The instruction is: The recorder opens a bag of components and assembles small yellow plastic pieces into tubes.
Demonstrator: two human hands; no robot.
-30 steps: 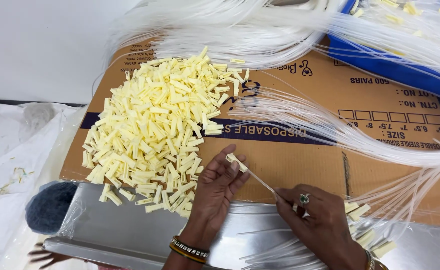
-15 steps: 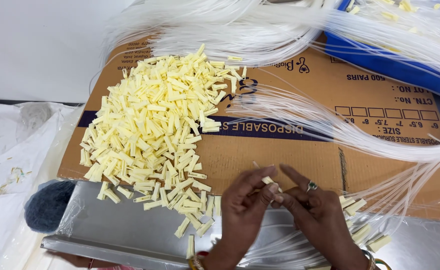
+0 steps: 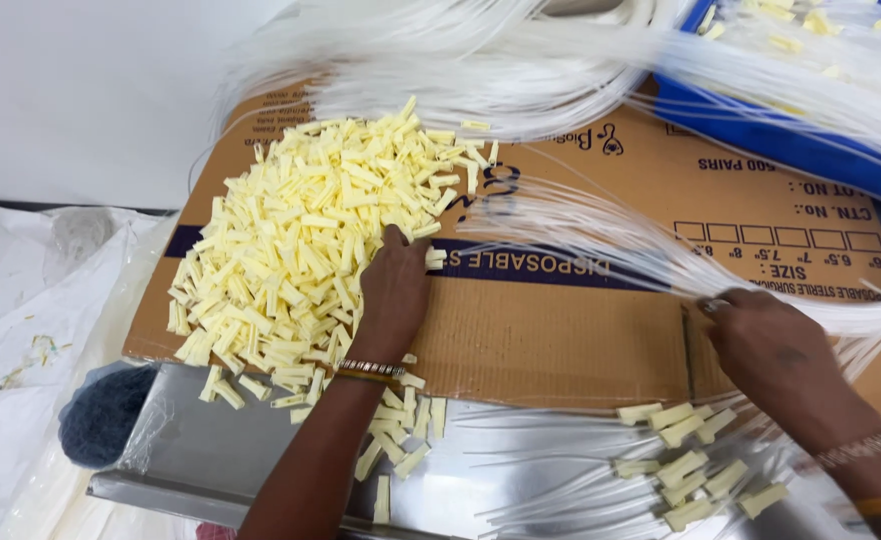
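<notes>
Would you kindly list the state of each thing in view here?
Left hand: palm down on the pale yellow plastic clips, which lie heaped.
Right hand: reaching into the thin clear plastic tubes, which are fanned out loose.
Brown cardboard sheet: flattened.
Blue plastic crate: open.

— Pale yellow, the heap of plastic clips (image 3: 301, 240); brown, the flattened cardboard (image 3: 551, 340), with a dark blue band across it.
— And around it?
— Clear whitish thin tubes (image 3: 601, 240); bright blue crate (image 3: 781, 130); shiny silver metal tray (image 3: 191, 450); white plastic sheet (image 3: 21, 330); gold-and-dark beaded bangle (image 3: 369, 371).
</notes>
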